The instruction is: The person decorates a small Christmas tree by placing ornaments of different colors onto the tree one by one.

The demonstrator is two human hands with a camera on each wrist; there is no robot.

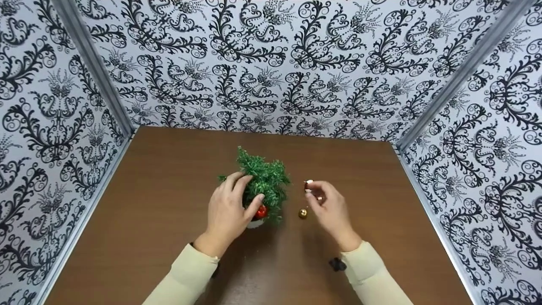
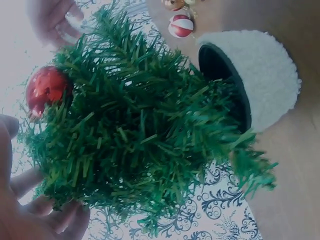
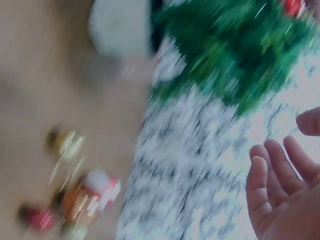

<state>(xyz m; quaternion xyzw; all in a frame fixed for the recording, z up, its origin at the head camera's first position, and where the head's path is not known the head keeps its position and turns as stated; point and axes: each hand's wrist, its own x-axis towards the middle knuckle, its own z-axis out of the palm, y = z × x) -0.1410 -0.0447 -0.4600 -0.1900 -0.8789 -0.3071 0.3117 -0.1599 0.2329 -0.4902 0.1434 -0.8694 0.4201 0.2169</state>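
A small artificial Christmas tree (image 1: 269, 180) stands in a fuzzy white pot (image 2: 272, 80). One shiny red ball ornament (image 2: 47, 90) hangs among its branches. My left hand (image 1: 228, 207) lies against the tree's left side, relaxed fingers touching the branches and the thumb near the red ball. To the right of the tree, my right hand (image 1: 334, 207) hovers beside loose ornaments, its fingers slightly bent with nothing between them in the right wrist view. A gold ball (image 1: 302, 213) lies closest to the tree. A red-and-white ball (image 2: 181, 26) is partly hidden by the right fingers in the head view.
A blurred copper ball (image 3: 77, 202) and a red ball (image 3: 40, 219) lie by the other ornaments. The brown tabletop (image 1: 182, 156) is enclosed by patterned black-and-white walls (image 1: 271, 63) at the back and both sides, with grey metal posts (image 1: 95, 63) in the corners.
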